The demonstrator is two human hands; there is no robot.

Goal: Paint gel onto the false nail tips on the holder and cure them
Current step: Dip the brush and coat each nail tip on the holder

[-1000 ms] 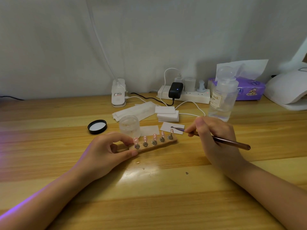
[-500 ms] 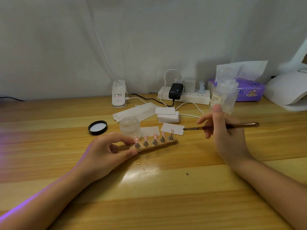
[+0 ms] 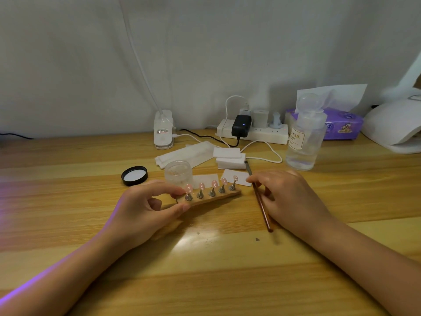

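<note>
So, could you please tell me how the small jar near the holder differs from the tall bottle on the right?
The small jar is short, wide and open, its black lid lying beside it; the tall bottle is capped with a domed top. The jar shows no label from here, while the bottle carries one. Both are clear and stand upright on the wooden table.

On the table (image 3: 95, 224), the nail tip holder (image 3: 211, 198) lies between the left hand (image 3: 145, 210) and right hand (image 3: 293, 199), with a brush (image 3: 260, 202) beside its right end. Behind it stands an open jar (image 3: 178, 172), its lid (image 3: 134, 175) to the left. Farther back sit a power strip (image 3: 257, 133), then a bottle (image 3: 305, 137), tissue box (image 3: 339, 125) and nail lamp (image 3: 394, 126) to the right.
</note>
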